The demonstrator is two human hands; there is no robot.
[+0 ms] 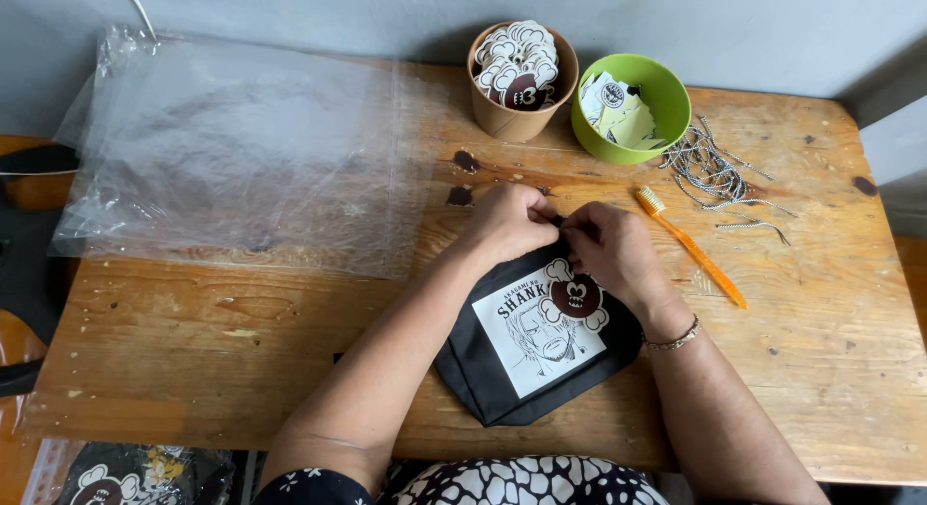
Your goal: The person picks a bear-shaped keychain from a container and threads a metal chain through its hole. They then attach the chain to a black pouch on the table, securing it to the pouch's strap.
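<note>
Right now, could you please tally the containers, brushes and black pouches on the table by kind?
Brown paper cup: 1
Green bowl: 1
Orange toothbrush: 1
Black pouch, pinched at its top edge by left hand and right hand: 1
Total: 4

We see a worn wooden table (241, 341) with dark stains, set against a grey wall. Lying directly on it: a stack of clear plastic bags (232, 148) at the far left; a brown paper cup (512, 119) of cut-out tags beside a green bowl (657, 128) of paper slips; a heap of thin cords (710, 172); an orange toothbrush (690, 244); and a black cloth pouch (492, 370) with a white printed panel at the near edge.
</note>
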